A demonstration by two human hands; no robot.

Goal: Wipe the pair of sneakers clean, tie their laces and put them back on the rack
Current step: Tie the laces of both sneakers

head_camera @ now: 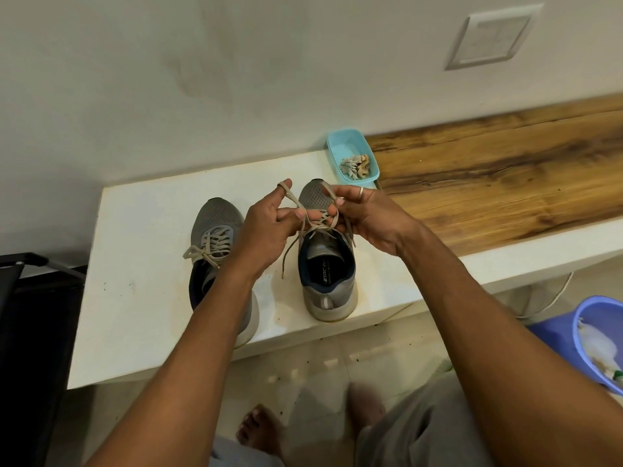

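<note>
Two grey sneakers with navy lining stand side by side on a white ledge (141, 298), toes toward the wall. The left sneaker (215, 230) has its beige laces tied in a bow; my left forearm covers its heel. Above the right sneaker (328, 281), my left hand (266, 227) holds a loop of its beige lace (293, 197) hooked over a raised finger. My right hand (364, 217), with a ring on one finger, pinches the other loop. The loops cross between my hands, and one loose lace end hangs down beside the shoe.
A light blue tray (340, 146) with crumpled scraps sits against the wall behind the right sneaker. A wooden top (505, 170) runs to the right. A blue bucket (580, 318) stands on the floor at right, a dark frame (33, 298) at left. My bare feet are below the ledge.
</note>
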